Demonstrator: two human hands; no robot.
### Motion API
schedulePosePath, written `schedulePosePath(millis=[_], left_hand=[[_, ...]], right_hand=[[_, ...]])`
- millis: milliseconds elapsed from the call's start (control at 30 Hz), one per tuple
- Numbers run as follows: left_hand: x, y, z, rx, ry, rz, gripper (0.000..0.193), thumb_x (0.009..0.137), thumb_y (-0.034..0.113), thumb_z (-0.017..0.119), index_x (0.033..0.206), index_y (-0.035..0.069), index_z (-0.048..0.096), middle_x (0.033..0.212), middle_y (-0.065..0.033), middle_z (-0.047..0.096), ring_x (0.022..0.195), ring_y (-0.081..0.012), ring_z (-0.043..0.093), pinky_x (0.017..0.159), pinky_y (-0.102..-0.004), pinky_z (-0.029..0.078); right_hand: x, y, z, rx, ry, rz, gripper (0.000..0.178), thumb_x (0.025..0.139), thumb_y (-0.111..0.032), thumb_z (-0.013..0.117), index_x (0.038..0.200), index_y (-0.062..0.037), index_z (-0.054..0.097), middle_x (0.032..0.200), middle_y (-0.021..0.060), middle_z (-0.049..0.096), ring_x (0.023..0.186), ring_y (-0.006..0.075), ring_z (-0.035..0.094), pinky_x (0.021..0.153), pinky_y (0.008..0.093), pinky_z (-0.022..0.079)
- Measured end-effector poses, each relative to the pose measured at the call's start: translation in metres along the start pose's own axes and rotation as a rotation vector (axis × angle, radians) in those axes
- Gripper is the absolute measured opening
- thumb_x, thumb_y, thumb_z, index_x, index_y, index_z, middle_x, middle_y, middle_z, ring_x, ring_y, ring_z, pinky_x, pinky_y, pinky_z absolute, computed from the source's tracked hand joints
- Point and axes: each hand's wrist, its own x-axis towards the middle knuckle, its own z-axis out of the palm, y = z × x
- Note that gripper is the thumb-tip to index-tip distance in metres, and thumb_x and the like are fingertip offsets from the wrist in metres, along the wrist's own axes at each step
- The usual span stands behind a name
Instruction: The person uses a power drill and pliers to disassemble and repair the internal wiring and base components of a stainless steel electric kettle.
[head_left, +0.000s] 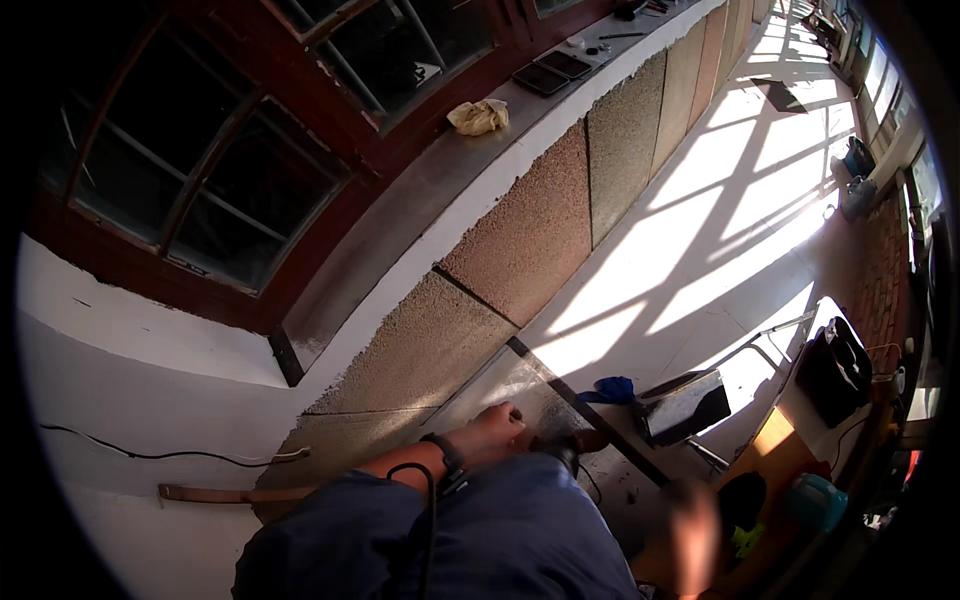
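Observation:
My left hand (pixel 497 428) is low in front of me, beside the stone-faced wall and over a pale, shiny floor patch (pixel 480 392) edged by a dark strip. Its fingers are curled in; what they hold, if anything, is too small to make out. A dark band (pixel 443 455) circles that wrist, and a black cord (pixel 432 520) runs across my blue-clad legs. My right hand (pixel 693 535) is a skin-coloured smear at the lower right, its fingers unreadable. Nearest to it are the orange-brown wooden surface (pixel 765 450) and a dark object (pixel 742 498).
A blue crumpled item (pixel 610 390) lies by a dark box (pixel 685 408). Farther right are a black bag (pixel 835 365) and a teal object (pixel 817 502). A yellowish cloth (pixel 479 117) and two flat dark trays (pixel 553 72) rest on the window ledge (pixel 400 215).

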Motion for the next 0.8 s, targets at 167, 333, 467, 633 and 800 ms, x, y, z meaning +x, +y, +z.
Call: schedulePosePath(millis=[167,333,467,633,800], left_hand=[[-0.031,-0.058,0.007,-0.119,0.072,-0.096,0.04,0.091,0.028,0.07,0.118,0.0,0.063,0.097,-0.0145,0.073,0.081,-0.0234,0.073,0.073,-0.0363,0.058],[-0.052,-0.11,0.03,-0.132,0.222,-0.024,0.036,0.093,0.025,0.069,0.117,0.0,0.061,0.091,-0.0119,0.073,0.075,-0.0183,0.071,0.069,-0.0346,0.056],[-0.087,-0.045,-0.004,-0.245,0.003,0.034,0.036,0.093,0.024,0.069,0.118,-0.001,0.061,0.095,-0.0123,0.072,0.077,-0.0168,0.07,0.069,-0.0339,0.056],[-0.022,-0.09,0.011,0.06,-0.008,0.02,0.039,0.094,0.023,0.068,0.122,-0.003,0.059,0.1,-0.013,0.071,0.078,-0.0175,0.07,0.07,-0.0338,0.056],[0.013,0.002,0.01,0.178,-0.196,0.047,0.045,0.093,0.023,0.068,0.127,-0.004,0.057,0.099,-0.0132,0.07,0.077,-0.0194,0.07,0.065,-0.0321,0.055]], right_hand=[[0.042,-0.015,0.016,-0.22,-0.023,-0.24,0.036,0.091,-0.025,0.059,0.117,-0.0002,0.063,0.11,0.0196,0.065,0.099,0.0355,0.064,0.088,0.042,0.051],[0.054,-0.065,0.031,-0.219,-0.098,-0.205,0.032,0.086,-0.011,0.057,0.115,0.0004,0.066,0.101,0.0195,0.066,0.09,0.0355,0.065,0.08,0.0414,0.052],[0.045,-0.077,0.038,-0.157,-0.049,-0.151,0.03,0.085,-0.008,0.06,0.113,-0.0021,0.067,0.091,0.0177,0.064,0.077,0.0307,0.064,0.067,0.0401,0.05],[0.024,-0.046,0.042,-0.185,0.072,-0.207,0.028,0.085,-0.011,0.06,0.11,-0.0012,0.065,0.093,0.0176,0.065,0.083,0.031,0.066,0.073,0.04,0.052],[-0.033,0.006,0.046,0.208,0.315,0.056,0.037,0.085,-0.013,0.062,0.121,-0.0049,0.064,0.108,0.017,0.067,0.098,0.0302,0.067,0.089,0.0407,0.053]])
